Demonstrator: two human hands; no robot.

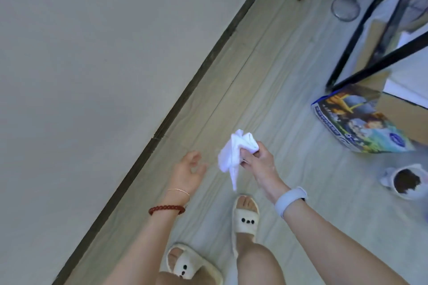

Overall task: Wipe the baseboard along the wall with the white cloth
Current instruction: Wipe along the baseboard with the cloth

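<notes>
The dark baseboard (162,122) runs diagonally along the foot of the pale wall (92,65), from the lower left to the upper right of the view. The white cloth (234,152) is off the floor and clear of the baseboard, bunched in the right hand (257,162), whose fingers and thumb are curled round its upper part while a loose corner hangs down. The left hand (188,170) lies between the cloth and the baseboard, touching neither, fingers spread and relaxed, holding nothing (a red bead bracelet (166,208) and a thin chain sit on that wrist). A grey band (290,201) is on the right wrist. Two cream slippers (246,217) stand on the light wood floor (266,71), on the room side of the baseboard. Farther from the baseboard lie a colourful printed bag (356,122), a white bowl (405,184) of dark contents, and a clear round dish (345,8).
</notes>
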